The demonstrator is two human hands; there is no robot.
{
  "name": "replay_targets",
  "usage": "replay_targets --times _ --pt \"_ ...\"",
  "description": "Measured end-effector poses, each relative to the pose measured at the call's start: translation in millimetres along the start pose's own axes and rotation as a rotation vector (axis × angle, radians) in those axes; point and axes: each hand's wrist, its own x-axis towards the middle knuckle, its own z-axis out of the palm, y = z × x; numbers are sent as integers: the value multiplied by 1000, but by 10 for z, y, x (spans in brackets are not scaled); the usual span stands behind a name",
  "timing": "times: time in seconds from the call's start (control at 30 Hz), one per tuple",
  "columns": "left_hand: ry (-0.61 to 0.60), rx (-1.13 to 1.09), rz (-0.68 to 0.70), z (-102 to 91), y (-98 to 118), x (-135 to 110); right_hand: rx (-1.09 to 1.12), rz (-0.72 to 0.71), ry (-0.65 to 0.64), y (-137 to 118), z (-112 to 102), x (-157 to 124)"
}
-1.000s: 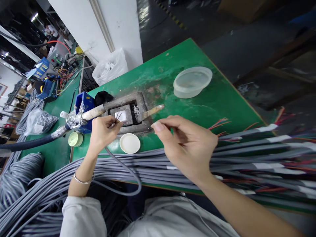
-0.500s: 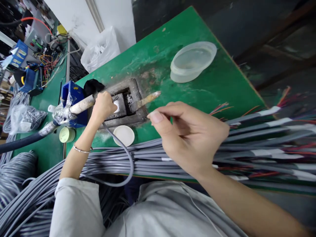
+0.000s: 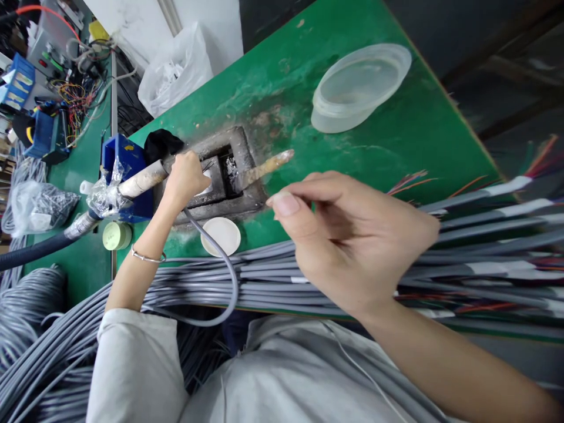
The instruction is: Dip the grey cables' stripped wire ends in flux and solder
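Closest in, my right hand [image 3: 352, 241] hovers over the bundle of grey cables [image 3: 440, 276] at the bench's near edge, thumb and forefinger nearly pinched, nothing visible between them. Further out, my left hand [image 3: 187, 176] is closed on a single grey cable [image 3: 222, 276], which loops back toward me; its end is at the solder pot [image 3: 220, 176], hidden under my fingers. Beyond sit a white lid [image 3: 220, 235] and a clear plastic bowl [image 3: 359, 85] on the green bench [image 3: 396, 158].

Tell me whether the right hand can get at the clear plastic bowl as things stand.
Probably yes: the right hand hovers above the grey cables, holding nothing that shows, and only bare green table lies between it and the clear plastic bowl.
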Motion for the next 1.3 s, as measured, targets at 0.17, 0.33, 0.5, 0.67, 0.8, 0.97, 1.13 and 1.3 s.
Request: replay_targets --times 0.17,0.33,0.5,0.67,0.8,0.97,1.13,1.3 --pt "71 -47 21 -98 -54 -97 -7 0 3 -6 -1 6" --pt "231 -368 22 -280 -101 -474 14 -17 9 6 8 -7" --pt "301 -841 6 -297 -82 -969 18 18 -26 -4 25 -41" --pt "382 -1046 -7 -259 -9 -1235 26 41 -49 -15 40 -76" --pt "407 -1186 -20 -240 44 -1338 43 58 -71 7 60 -98" --pt "425 -1476 -76 -175 111 -1419 61 75 -116 34 69 -130" --pt "403 -1656 -160 -163 191 -1467 94 107 -164 32 82 -143" --pt "344 -1772 -175 -126 214 -1459 137 80 -287 18 108 -129"
